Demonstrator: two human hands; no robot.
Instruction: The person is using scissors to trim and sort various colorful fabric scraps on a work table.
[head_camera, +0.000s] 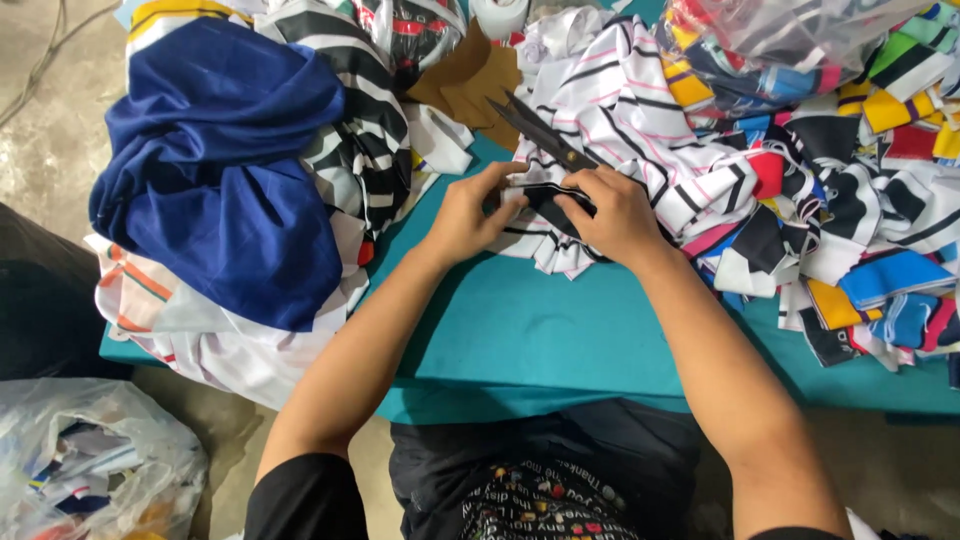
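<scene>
Your left hand (465, 215) and right hand (615, 215) both pinch a small black-and-white striped fabric piece (545, 200) between curled fingers, over the teal table (540, 330). Black scissors (540, 132) lie just beyond it on the striped cloth pile (640, 110).

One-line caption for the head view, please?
Both hands, left and right, pinch a striped fabric piece beside scissors on the teal table.

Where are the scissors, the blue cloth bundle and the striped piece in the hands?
scissors (545, 135), head view, on the dark blades.
blue cloth bundle (225, 170), head view, mid-fold.
striped piece (545, 195), head view, on its black band between the hands.
</scene>
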